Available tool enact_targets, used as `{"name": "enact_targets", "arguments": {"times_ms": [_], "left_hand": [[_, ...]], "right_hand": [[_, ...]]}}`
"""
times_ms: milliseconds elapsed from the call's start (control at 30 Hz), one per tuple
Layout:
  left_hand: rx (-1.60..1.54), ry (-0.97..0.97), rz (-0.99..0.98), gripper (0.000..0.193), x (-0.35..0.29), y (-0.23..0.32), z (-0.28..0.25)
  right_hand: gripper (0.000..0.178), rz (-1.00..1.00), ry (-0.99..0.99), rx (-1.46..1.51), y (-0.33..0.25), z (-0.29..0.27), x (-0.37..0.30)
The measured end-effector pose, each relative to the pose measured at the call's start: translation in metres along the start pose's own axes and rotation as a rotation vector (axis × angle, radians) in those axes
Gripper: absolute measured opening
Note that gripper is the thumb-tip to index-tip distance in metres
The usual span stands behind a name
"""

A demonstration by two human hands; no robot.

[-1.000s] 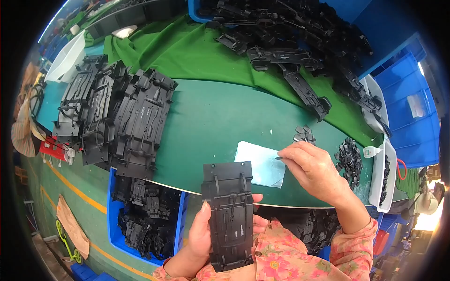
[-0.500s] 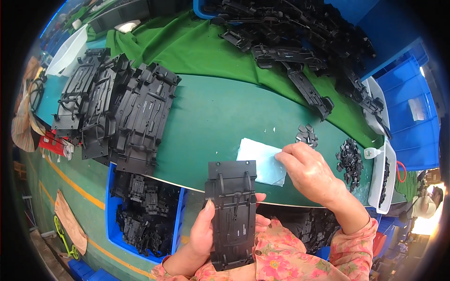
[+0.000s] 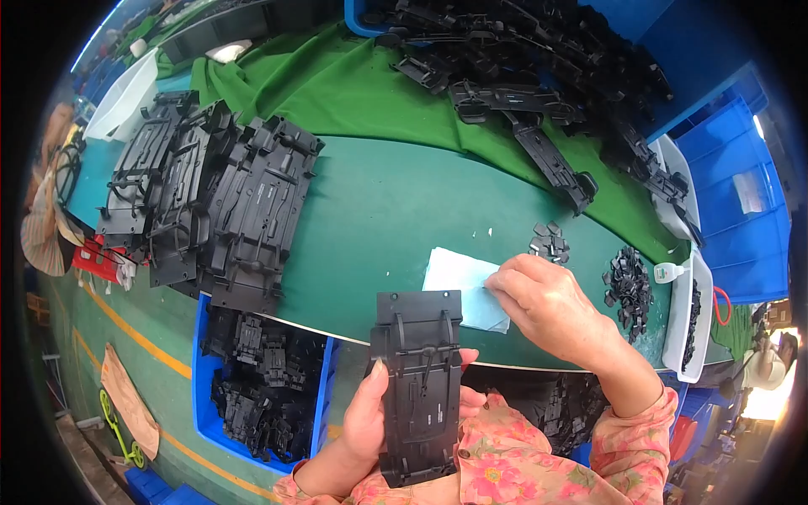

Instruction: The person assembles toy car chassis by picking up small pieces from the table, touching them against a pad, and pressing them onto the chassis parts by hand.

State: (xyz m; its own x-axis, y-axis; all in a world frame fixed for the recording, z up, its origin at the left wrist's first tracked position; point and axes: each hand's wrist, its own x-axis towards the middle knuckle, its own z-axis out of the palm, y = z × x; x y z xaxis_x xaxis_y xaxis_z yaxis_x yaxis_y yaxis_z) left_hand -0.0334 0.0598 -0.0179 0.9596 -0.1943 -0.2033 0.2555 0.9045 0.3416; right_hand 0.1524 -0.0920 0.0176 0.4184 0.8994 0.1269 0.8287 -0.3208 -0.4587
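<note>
Upright in my left hand (image 3: 367, 414) is a long black plastic chassis part (image 3: 421, 383), gripped from both sides with the thumb along its left edge. My right hand (image 3: 555, 307) is over the right part of a pale blue and white folded sheet (image 3: 459, 273) on the table. Its thumb and fingertips come together in a pinch; what they hold, if anything, is too small to make out. Just beyond that hand lies a small heap of little black pieces (image 3: 549, 242). A bigger heap of such pieces (image 3: 629, 286) lies to its right.
Several similar chassis parts (image 3: 265, 210) lean together at the left of the green table (image 3: 370, 202). More are piled on a green cloth (image 3: 337, 84) at the back. A blue crate (image 3: 200, 396) of black parts stands below. At right is a white tray (image 3: 677, 353).
My right hand has shifted slightly left over the folded sheet, its fingertips drawn closer together. My left hand and the chassis part are nearly still.
</note>
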Motion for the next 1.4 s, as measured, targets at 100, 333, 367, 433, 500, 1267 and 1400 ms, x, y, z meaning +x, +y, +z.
{"name": "enact_targets", "arguments": {"times_ms": [100,333,367,433,500,1267,1400], "left_hand": [[-0.002,0.003,0.017,0.081,-0.001,-0.002,-0.002],[-0.06,-0.018,-0.015,0.078,0.001,-0.006,-0.001],[-0.079,-0.01,-0.018,0.077,0.0,-0.007,-0.002],[-0.081,-0.019,-0.03,0.076,-0.001,-0.009,0.0],[-0.085,-0.026,-0.043,0.076,-0.001,-0.011,0.0],[0.02,0.143,-0.273,0.083,0.01,-0.043,0.03],[-0.036,0.065,-0.298,0.083,0.012,-0.047,0.021]], "right_hand": [[0.012,-0.016,-0.028,-0.02,-0.001,0.0,0.0],[0.015,0.304,0.038,0.416,0.005,-0.017,0.0],[0.017,0.568,-0.026,0.641,0.008,-0.021,-0.002],[0.017,0.608,-0.003,0.769,0.013,-0.024,-0.005],[0.016,0.686,-0.008,0.919,0.017,-0.026,-0.008],[0.01,0.453,-0.165,0.931,0.018,-0.056,-0.066],[0.015,0.475,-0.217,0.888,0.015,-0.062,-0.073]]}}
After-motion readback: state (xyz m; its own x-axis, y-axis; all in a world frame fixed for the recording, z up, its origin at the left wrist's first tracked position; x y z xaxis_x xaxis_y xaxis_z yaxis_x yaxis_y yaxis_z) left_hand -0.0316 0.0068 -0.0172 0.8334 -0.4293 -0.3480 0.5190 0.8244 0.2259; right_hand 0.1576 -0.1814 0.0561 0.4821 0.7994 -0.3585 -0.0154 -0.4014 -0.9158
